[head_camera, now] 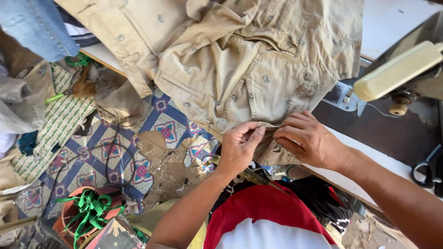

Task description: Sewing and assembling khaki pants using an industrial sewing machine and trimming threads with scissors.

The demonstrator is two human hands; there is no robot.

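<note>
A tan patterned garment [240,60] lies spread over the white sewing table [392,18], hanging off its near edge. My left hand [240,147] pinches the garment's lower hem between thumb and fingers. My right hand [307,138] grips the same hem just to the right, fingers curled over the fabric. Both hands sit at the table edge above my lap. A yellow measuring tape [249,175] hangs around my neck below the hands.
A sewing machine [401,69] with a cream arm stands at the right. Black scissors [427,168] lie at the far right edge. A terracotta pot with green ribbon [90,210] and a black cable rest on the patterned floor. Blue denim [37,25] hangs at top left.
</note>
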